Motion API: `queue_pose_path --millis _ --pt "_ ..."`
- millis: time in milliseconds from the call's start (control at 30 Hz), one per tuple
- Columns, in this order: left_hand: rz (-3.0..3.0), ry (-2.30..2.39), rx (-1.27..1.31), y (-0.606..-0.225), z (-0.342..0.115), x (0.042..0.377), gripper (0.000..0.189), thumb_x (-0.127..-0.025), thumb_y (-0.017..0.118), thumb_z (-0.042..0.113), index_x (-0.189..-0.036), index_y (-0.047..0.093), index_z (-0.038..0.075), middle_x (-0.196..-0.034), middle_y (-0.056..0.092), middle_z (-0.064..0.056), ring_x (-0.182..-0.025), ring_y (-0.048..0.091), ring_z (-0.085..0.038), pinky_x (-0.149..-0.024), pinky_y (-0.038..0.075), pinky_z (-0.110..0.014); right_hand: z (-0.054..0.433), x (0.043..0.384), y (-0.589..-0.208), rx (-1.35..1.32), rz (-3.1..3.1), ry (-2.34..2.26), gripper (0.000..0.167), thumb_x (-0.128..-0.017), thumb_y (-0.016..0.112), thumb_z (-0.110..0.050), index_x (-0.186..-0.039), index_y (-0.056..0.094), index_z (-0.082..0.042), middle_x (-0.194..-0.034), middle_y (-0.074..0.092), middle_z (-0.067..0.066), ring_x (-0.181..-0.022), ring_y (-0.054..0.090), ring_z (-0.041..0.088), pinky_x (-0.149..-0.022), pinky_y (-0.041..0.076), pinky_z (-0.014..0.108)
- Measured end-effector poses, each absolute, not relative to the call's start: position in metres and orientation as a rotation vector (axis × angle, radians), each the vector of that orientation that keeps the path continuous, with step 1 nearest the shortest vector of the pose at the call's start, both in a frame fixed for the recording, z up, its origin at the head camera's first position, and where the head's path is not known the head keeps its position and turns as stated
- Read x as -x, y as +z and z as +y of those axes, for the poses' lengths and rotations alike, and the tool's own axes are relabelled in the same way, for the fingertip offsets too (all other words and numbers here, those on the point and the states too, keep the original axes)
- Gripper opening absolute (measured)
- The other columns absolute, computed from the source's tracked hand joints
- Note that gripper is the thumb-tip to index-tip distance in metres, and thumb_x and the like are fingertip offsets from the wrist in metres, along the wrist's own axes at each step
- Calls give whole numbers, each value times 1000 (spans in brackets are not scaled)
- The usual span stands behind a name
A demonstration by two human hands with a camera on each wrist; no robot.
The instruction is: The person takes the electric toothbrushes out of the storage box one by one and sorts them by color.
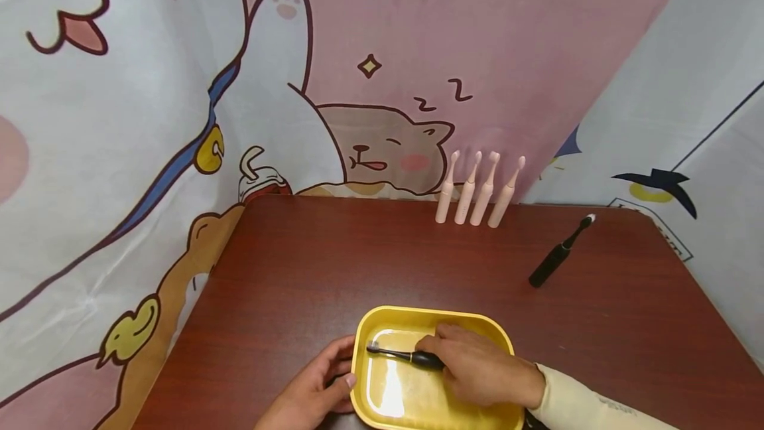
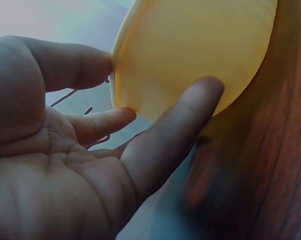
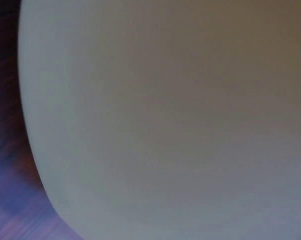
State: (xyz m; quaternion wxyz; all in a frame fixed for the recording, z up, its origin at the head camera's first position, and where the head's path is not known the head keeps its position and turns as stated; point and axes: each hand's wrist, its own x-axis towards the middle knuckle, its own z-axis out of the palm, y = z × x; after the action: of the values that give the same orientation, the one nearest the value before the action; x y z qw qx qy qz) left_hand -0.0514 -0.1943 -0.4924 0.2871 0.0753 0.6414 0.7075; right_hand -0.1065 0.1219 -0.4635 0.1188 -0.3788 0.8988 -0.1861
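A yellow tray (image 1: 430, 311) sits at the front of the table in the head view. Inside it my right hand (image 1: 477, 363) holds a black electric toothbrush (image 1: 396, 354) by its handle, the brush head pointing left; the fingers hide part of the handle. At the tray's left side, my left hand (image 1: 316, 383) touches the outer wall. The left wrist view shows its thumb and fingertips against the yellow wall (image 2: 190, 45), fingers fairly straight. A blurred pale surface (image 3: 165, 125) fills most of the right wrist view, and the right hand cannot be seen there.
Several pink electric toothbrushes (image 1: 470, 194) stand upright in a row at the table's back edge. Another black electric toothbrush (image 1: 552, 262) stands on the right. The brown table (image 1: 286, 264) meets a cartoon-print cloth (image 1: 507, 52) behind and at the sides.
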Motion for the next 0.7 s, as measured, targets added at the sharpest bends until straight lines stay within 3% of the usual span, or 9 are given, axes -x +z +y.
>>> queue_pose_path --millis 700 --pt "1720 1874 -184 -492 -194 52 61 -111 58 23 -163 32 9 -155 47 -26 -134 57 -34 -90 63 -37 130 104 -446 1149 2648 -620 55 -87 76 3 -133 61 -24 -108 57 -15 -93 50 2 -82 48 23"
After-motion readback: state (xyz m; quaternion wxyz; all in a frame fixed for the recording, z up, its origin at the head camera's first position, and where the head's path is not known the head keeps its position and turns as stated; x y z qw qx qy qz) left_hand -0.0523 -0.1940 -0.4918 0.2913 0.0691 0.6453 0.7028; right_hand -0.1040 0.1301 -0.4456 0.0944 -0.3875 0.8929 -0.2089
